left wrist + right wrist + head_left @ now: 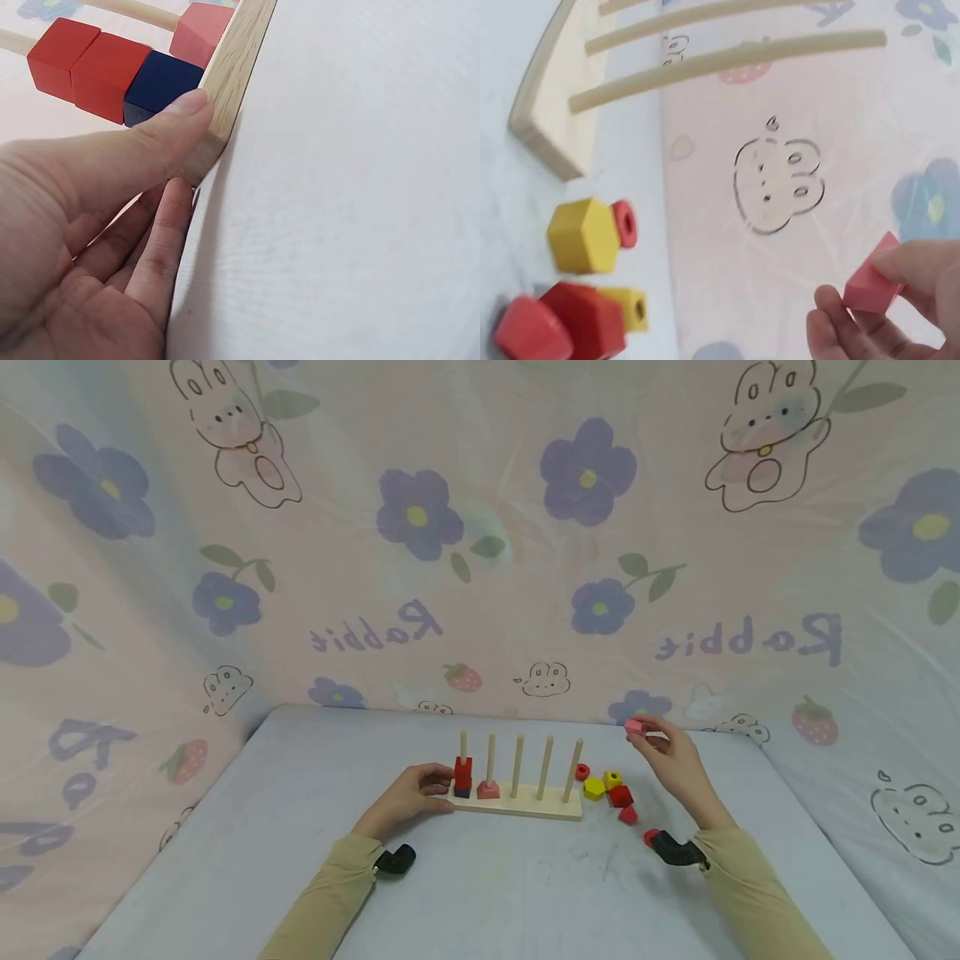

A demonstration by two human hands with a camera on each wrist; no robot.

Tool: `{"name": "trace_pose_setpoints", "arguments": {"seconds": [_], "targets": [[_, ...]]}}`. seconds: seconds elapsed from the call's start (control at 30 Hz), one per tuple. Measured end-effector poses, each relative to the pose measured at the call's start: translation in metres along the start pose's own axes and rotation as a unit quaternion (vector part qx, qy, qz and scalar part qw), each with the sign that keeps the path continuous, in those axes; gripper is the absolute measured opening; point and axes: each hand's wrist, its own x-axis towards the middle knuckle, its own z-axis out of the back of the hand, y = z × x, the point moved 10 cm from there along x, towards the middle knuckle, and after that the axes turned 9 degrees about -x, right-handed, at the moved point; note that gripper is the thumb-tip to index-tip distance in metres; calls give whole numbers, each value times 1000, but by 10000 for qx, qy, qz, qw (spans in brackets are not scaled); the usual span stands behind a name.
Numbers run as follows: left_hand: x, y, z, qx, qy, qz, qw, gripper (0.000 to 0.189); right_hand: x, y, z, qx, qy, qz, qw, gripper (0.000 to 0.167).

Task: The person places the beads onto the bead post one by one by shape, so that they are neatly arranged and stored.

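Note:
A wooden peg board (517, 807) with several upright pegs stands on the table. My left hand (405, 795) grips its left end, the thumb on the base beside a dark blue block (165, 81). Two red blocks (112, 71) are stacked above that blue block on the first peg. On the second peg, a pink block (488, 791) sits at the bottom. Raised beyond the board's right end, my right hand (672, 764) pinches another pink block (871, 283) between thumb and fingers, clear of the table.
Loose blocks lie right of the board: a yellow hexagonal one (594, 789), another yellow one (612, 777), a red block (621, 796) and several smaller red pieces (628, 815). One red piece (650, 838) is partly hidden by the right wrist camera. A printed curtain (495, 593) hangs behind.

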Motion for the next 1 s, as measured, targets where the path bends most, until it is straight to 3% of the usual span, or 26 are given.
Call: {"name": "trace_pose_setpoints", "arguments": {"seconds": [0.23, 0.47, 0.67, 0.9, 1.0], "targets": [[0, -2, 1, 114, -52, 46, 9999, 54, 9, 46, 3, 190, -223, 475, 9984, 38], [-2, -3, -1, 26, -40, 75, 10000, 54, 16, 96, -4, 730, -231, 1012, 9919, 36], [-3, -8, -2, -17, -69, 3, 10000, 55, 16, 147, -22, 1189, -34, 1430, 9826, 34], [-4, -3, 1, 26, -103, 137, 9999, 54, -1, 209, -48, 1148, 276, 1841, 9758, 30], [-3, 0, 0, 53, -51, 110, 9999, 54, -7, 220, -64, 1119, 408, 1882, 9749, 28]]}}
